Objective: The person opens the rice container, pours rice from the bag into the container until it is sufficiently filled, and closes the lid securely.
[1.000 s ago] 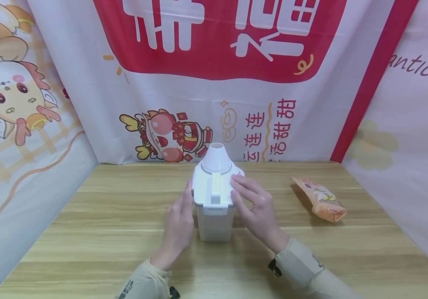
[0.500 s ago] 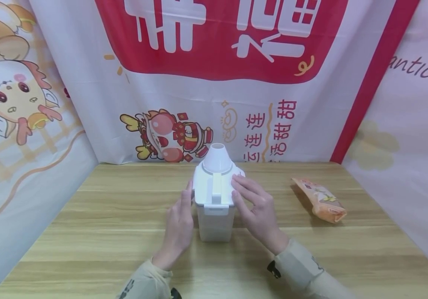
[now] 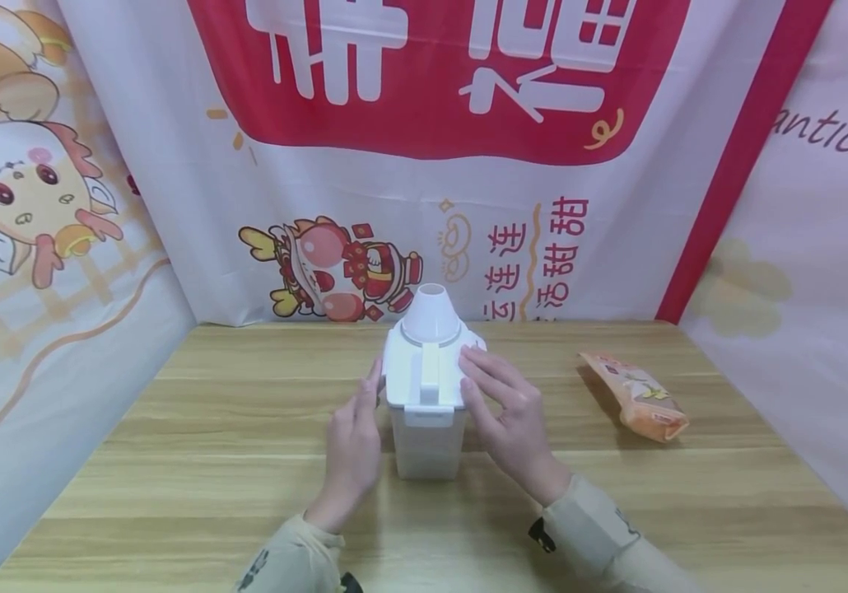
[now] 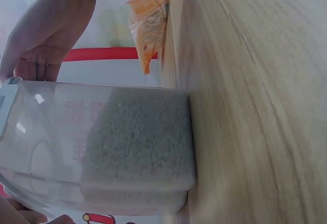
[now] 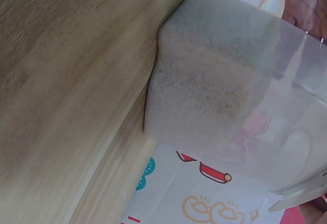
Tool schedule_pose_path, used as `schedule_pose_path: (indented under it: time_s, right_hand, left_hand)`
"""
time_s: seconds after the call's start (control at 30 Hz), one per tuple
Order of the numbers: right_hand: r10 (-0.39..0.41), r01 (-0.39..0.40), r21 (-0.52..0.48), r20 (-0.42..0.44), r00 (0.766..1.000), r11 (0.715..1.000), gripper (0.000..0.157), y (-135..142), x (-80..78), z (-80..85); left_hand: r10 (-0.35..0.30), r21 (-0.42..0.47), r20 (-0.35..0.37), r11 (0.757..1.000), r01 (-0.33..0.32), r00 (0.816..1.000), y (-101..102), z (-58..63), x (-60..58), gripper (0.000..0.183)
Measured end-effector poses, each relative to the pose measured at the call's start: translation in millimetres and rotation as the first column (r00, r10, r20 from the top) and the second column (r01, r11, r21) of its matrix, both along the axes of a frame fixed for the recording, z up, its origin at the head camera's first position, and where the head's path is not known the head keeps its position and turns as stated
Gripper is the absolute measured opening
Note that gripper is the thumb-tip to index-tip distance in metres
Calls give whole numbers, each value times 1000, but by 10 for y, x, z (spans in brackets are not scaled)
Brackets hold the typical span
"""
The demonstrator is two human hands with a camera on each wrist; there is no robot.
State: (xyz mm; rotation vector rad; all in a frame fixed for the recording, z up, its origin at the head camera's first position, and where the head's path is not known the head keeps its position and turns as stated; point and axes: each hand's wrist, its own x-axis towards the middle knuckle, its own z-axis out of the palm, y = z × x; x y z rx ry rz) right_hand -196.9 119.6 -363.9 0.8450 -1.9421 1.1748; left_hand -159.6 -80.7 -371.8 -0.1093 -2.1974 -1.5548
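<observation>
A clear plastic rice storage container (image 3: pixel 428 449) stands upright on the table, white grain filling its lower part in the left wrist view (image 4: pixel 140 137). Its white lid (image 3: pixel 402 379) is on, topped by a white cone-shaped spout (image 3: pixel 430 317). My left hand (image 3: pixel 352 449) holds the container's upper left side, some fingers hidden beside it. On the right edge of the lid, my right hand (image 3: pixel 513 412) rests its thumb and fingertips on top. In the left wrist view, other fingers of the right hand (image 4: pixel 53 40) curl beside the lid's rim.
An orange and white snack-like packet (image 3: pixel 639 399) lies on the wooden table (image 3: pixel 231 461) at the right. Printed cloth (image 3: pixel 305 189) hangs behind the table and along both sides.
My left hand has shifted very slightly at the container's side. The right hand, container and packet stay in place.
</observation>
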Motion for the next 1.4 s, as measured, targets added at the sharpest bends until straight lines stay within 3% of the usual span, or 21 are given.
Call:
schedule_pose_path:
  time_s: [0.2, 0.4, 0.73, 1.4]
  right_hand:
    - [-7, 7, -5, -12, 1000, 1000, 28, -14, -2, -15]
    - [-19, 19, -8, -4, 1000, 1000, 28, -16, 5, -31]
    - [-31, 31, -29, -18, 999, 999, 29, -30, 10, -44]
    - [-45, 44, -35, -47, 998, 998, 28, -48, -10, -65]
  left_hand:
    - [12, 4, 22, 1000, -12, 1000, 17, 3, -18, 50]
    - [25, 12, -21, 1000, -24, 999, 30, 2, -31, 47]
    - [26, 39, -28, 999, -25, 999, 82, -7, -34, 46]
    - [33, 80, 0, 996, -33, 999, 116, -22, -16, 48]
